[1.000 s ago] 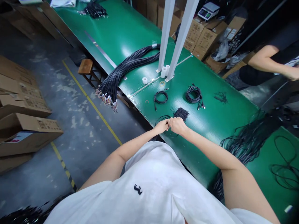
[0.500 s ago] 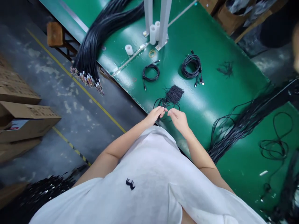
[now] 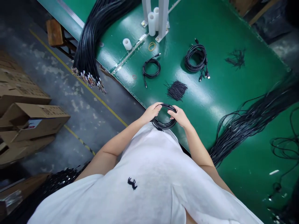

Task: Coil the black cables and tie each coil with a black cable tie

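Between my two hands is a round coil of black cable, held at the near edge of the green table, close to my shirt. My left hand is closed on the coil's upper left side. On its upper right, my right hand grips the same loops. Just beyond the coil lies a pile of short black ties. Farther back rest a small coiled cable and a thicker cable coil with its plugs showing.
A thick bundle of black cables hangs over the table's left edge. Loose cables spread at the right. White posts, white rolls and a yellow rubber band are at the back. Cardboard boxes stand on the floor.
My right hand was apart from the cable half a second ago and now grips it. The coil has turned to show its full ring. The view has tilted downward over the second.
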The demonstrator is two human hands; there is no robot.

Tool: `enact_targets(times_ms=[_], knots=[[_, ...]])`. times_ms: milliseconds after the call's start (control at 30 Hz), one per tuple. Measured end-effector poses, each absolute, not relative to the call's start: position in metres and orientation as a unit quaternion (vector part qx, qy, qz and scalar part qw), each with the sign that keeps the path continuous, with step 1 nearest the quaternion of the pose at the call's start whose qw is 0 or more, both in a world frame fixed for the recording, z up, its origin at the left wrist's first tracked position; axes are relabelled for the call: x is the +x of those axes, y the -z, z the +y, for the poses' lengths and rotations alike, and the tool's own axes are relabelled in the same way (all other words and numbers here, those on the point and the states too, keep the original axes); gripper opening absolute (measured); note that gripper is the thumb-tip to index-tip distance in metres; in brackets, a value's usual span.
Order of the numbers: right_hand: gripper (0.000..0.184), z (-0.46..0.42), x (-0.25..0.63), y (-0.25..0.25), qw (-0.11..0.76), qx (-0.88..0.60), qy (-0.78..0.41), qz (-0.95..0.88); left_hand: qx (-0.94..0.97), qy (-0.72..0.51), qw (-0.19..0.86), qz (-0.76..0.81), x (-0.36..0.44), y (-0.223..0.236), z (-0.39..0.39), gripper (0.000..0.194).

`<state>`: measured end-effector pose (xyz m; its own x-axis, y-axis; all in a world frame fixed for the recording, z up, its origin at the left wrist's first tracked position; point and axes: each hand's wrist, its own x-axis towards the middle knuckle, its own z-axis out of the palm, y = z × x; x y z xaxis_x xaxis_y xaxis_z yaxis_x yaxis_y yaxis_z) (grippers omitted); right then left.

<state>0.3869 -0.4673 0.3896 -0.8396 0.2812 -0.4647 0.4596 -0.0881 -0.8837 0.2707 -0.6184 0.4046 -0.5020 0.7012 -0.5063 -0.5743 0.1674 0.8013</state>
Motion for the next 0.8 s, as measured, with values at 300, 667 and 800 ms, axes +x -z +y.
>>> enact_targets(times_ms=[300,667,800], knots=[[0.055,-0.470,0.427,-0.352,-0.070,0.470,0.624,0.620,-0.082,-0.746,0.368,0.548,0.157,-0.366,-0.562,0.018],[0.037,-0.613,0.465,-0.316,0.084,0.601,0.541,0.582,-0.024,-0.586,0.273,0.763,0.023,-0.341,-0.514,0.008],[0.033,-0.659,0.452,-0.314,0.137,0.608,0.516,0.587,0.096,-0.566,0.282,0.769,0.025,-0.375,-0.529,0.022]])
